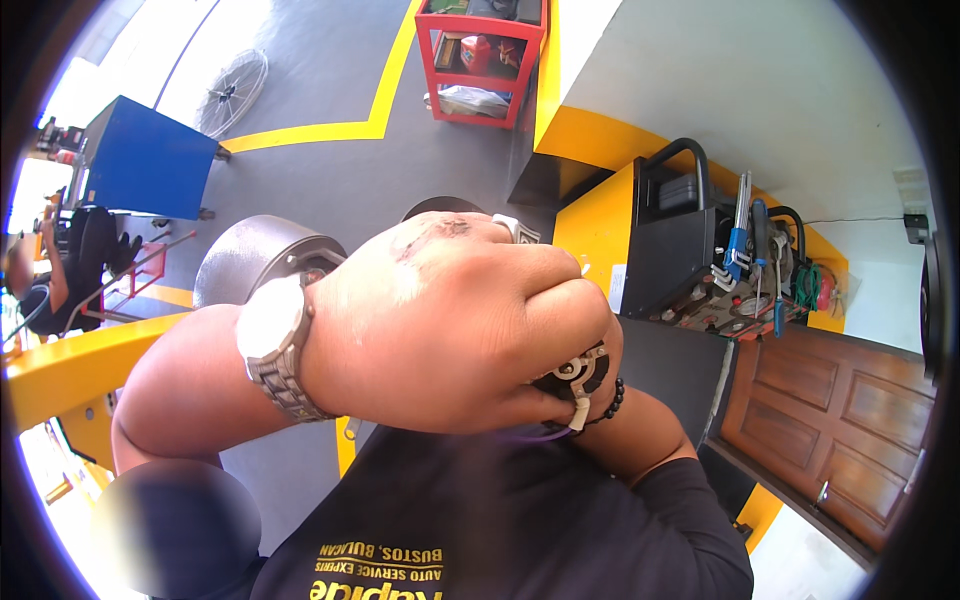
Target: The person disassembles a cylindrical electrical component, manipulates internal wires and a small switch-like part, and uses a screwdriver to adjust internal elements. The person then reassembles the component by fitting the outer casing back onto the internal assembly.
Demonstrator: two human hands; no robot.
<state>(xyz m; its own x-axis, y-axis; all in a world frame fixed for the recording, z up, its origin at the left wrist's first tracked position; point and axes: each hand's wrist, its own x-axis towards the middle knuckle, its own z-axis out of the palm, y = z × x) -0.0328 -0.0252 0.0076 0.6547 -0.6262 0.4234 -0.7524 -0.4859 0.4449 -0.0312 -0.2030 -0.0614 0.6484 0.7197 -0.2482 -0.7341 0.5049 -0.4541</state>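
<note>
My left hand (470, 310) fills the middle of the view, its back turned up and its fingers curled into a fist. It wears a metal watch (275, 340) and a ring (513, 230). Between thumb and curled fingers shows part of a small round black piece with metal fittings (572, 372); its kind I cannot make out. My right hand (603, 390) is mostly hidden behind the left one, below a black bead bracelet (617, 402); its fingers do not show. Beyond my left wrist stands a silver metal cylinder (260, 258), partly covered by my arm.
At right, a black and yellow machine (680, 240) carries several hand tools (740, 240). A red shelf cart (480, 75) stands at the far side, a blue cabinet (150, 160) at left, near a person in dark clothes (90, 260). A wooden door (830, 420) is lower right; a yellow beam (70, 375) runs left.
</note>
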